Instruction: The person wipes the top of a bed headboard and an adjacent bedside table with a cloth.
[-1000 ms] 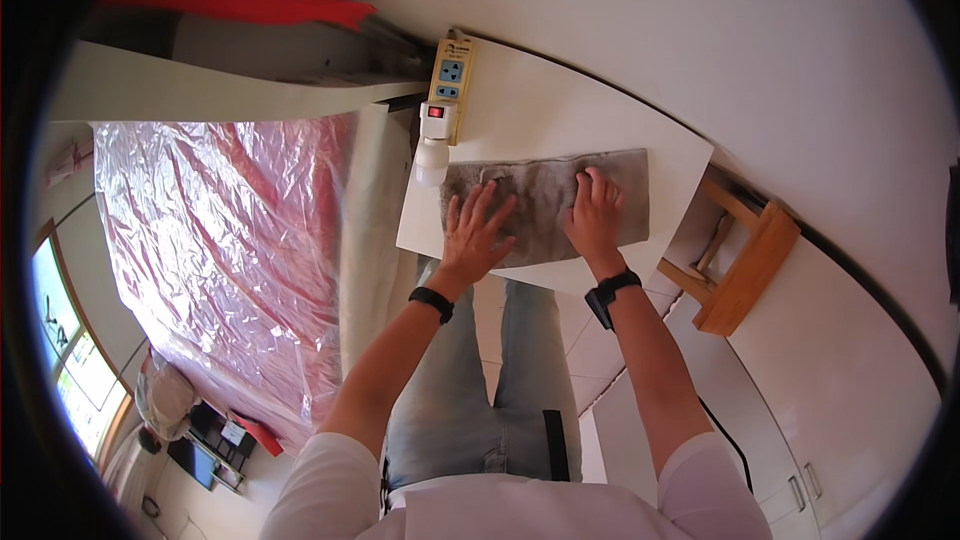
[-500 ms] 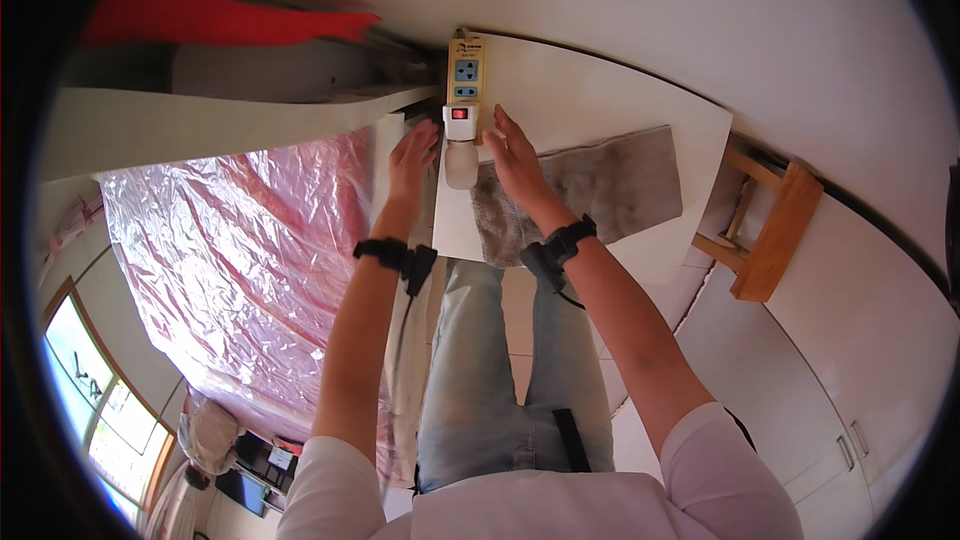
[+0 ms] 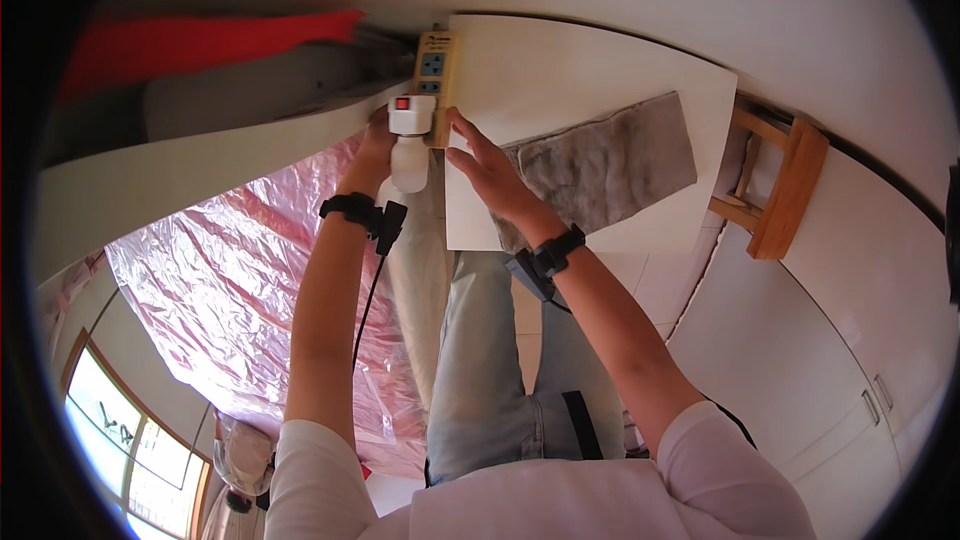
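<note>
A yellow power strip [image 3: 437, 44] with blue-grey socket faces lies along the left edge of a white tabletop. Plugged into its near end is a white lamp with a red switch [image 3: 410, 118], its frosted bulb [image 3: 409, 166] pointing toward me. Beside the lamp's left side is my left hand [image 3: 374, 152]; its fingers are mostly hidden, so its grip does not show. My right hand [image 3: 487, 172] is open, thumb and fingers apart, its fingertips close to the strip's right side. Whether they touch it I cannot tell.
A grey plush cloth [image 3: 610, 165] lies on the white table [image 3: 560, 55] to the right. Shiny pink plastic sheeting [image 3: 240, 260] covers a surface on the left. A wooden stool [image 3: 790, 190] stands beyond the table, near white cabinet doors [image 3: 790, 330]. Red fabric [image 3: 200, 45] is at upper left.
The power strip and lamp have shifted left relative to the tabletop. My left hand has come against the lamp's side, its fingers now hidden. My right hand has moved left too. The view has shifted.
</note>
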{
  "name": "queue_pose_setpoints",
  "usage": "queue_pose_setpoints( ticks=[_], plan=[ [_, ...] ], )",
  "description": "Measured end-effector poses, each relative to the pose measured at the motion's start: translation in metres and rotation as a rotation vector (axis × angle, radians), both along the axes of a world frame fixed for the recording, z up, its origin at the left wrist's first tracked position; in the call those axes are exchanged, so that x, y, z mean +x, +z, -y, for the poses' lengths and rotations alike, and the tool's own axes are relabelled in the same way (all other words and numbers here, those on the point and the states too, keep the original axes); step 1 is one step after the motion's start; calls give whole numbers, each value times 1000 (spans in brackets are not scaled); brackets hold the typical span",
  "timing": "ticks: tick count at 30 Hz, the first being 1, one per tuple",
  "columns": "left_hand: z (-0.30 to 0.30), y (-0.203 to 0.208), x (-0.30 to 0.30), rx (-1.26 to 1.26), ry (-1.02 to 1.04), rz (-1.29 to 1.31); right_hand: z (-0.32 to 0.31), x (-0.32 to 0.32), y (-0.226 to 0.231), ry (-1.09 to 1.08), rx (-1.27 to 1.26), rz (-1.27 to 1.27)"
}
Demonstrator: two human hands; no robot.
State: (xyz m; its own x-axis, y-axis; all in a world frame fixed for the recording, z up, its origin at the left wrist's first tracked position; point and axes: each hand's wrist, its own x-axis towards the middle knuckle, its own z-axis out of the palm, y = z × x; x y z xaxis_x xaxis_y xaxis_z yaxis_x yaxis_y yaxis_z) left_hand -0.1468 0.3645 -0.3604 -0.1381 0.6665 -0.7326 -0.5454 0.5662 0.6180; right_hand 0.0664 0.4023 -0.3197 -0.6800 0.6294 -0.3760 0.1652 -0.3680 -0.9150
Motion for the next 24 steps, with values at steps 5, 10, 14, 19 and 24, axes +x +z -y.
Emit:
queue_pose_setpoints(
  ticks=[5,10,14,19,24],
  plan=[
    [24,-4,11,-173,150,56,3,13,5,24,205,73],
    [88,-17,-8,-187,-49,-127,10,28,31,362,201,299],
    [105,-6,-15,-95,-163,-98,34,25,18,317,57,164],
    [112,21,-54,-205,-526,-430,66,-21,16,256,-350,51],
    [112,16,-108,-54,-729,-553,100,-84,-2,211,-465,-130]
  ],
)
